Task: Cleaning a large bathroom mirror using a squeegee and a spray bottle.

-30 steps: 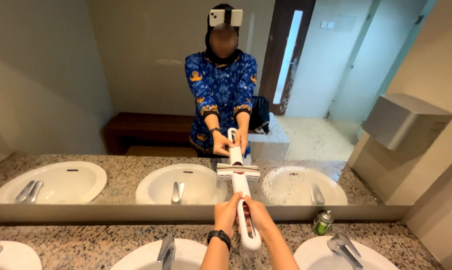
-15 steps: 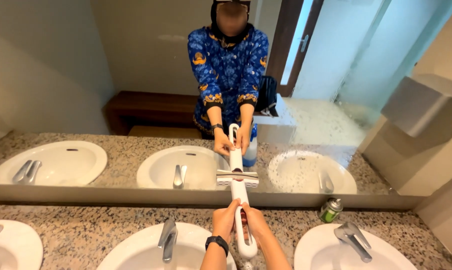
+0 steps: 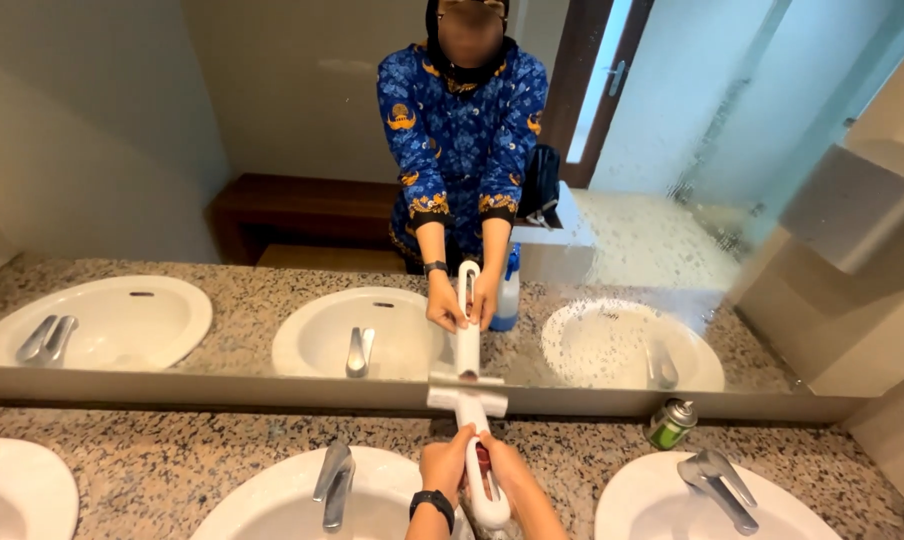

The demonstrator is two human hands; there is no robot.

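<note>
Both my hands grip the white handle of a window squeegee. My left hand, with a black watch on the wrist, holds its left side; my right hand holds its right side. The squeegee's blade head presses against the bottom edge of the large wall mirror, just above the counter. The mirror's right part is wet and spotted. My reflection in a blue patterned top shows in the mirror, holding the same tool.
A speckled granite counter carries white sinks with chrome taps: the middle sink, a right sink, a left sink. A small green spray can stands by the mirror at right. A grey wall dispenser hangs at right.
The squeegee has slid down the mirror to its bottom edge, and my hands have come lower and nearer with it. The view has tilted down a little.
</note>
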